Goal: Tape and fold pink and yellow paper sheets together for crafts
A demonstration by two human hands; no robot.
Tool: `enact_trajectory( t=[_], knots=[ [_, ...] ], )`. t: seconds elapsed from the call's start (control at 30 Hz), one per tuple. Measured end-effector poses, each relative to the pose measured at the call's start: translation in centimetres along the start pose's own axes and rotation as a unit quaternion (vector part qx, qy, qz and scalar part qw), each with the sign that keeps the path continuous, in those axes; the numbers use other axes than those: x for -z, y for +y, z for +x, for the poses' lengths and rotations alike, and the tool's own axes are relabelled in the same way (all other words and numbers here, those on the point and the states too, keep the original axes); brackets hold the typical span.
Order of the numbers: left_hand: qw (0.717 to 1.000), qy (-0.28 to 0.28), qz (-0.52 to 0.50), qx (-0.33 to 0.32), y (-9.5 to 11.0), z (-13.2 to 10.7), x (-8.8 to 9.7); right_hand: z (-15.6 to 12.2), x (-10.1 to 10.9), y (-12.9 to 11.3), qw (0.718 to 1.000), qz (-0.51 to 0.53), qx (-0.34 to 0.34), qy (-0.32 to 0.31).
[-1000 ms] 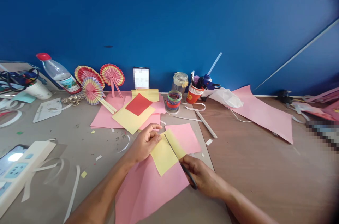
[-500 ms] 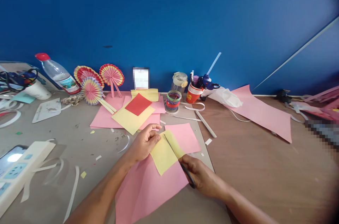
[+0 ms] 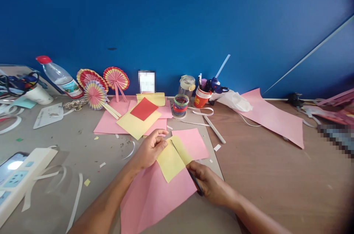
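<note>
My left hand [image 3: 153,148] pinches the upper left edge of a sheet of yellow paper [image 3: 170,162], thumb on top. In my right hand [image 3: 207,180] is a pair of scissors [image 3: 197,183] with dark handles. Their blades run into the yellow paper along a long slit, and a strip on its right side stands bent away. Beneath the hands lies a large creased sheet of pink paper [image 3: 155,204]. Just behind, a smaller pink piece [image 3: 192,143] lies flat. Farther back, a red square [image 3: 144,109] rests on another yellow sheet [image 3: 129,125], over more pink paper.
Folded paper fans [image 3: 116,78] and a bottle [image 3: 65,81] stand against the blue wall. Beside a clear jar [image 3: 187,84] stands a red cup [image 3: 201,98] of tools. A power strip [image 3: 24,178] lies at left; a pink sheet [image 3: 273,118] lies at right. Paper scraps are scattered about.
Hardly anything differs. Both hands, the scissors and the yellow paper keep nearly the same place; the whole view has shifted very slightly.
</note>
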State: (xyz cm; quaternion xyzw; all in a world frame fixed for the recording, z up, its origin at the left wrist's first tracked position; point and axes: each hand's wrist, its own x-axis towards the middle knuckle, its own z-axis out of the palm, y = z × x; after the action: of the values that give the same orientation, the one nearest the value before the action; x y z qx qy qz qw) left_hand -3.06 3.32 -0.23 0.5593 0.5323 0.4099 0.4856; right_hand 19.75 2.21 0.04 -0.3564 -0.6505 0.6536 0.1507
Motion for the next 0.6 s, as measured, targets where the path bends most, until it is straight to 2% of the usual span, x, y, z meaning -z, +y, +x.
enact_trajectory(
  t=[0.17,0.3,0.6],
  knots=[
    [1.000,-0.007,0.001,0.008,-0.23,0.03,0.05,0.01,-0.04,-0.21,0.997,0.076,-0.004,-0.024],
    [1.000,-0.004,0.017,-0.001,-0.24,0.06,0.09,-0.05,-0.06,-0.09,0.997,0.071,-0.010,-0.024],
    [0.999,-0.008,-0.029,0.018,-0.55,0.01,0.05,0.14,-0.73,-0.17,0.991,0.125,-0.035,-0.015]
  ],
)
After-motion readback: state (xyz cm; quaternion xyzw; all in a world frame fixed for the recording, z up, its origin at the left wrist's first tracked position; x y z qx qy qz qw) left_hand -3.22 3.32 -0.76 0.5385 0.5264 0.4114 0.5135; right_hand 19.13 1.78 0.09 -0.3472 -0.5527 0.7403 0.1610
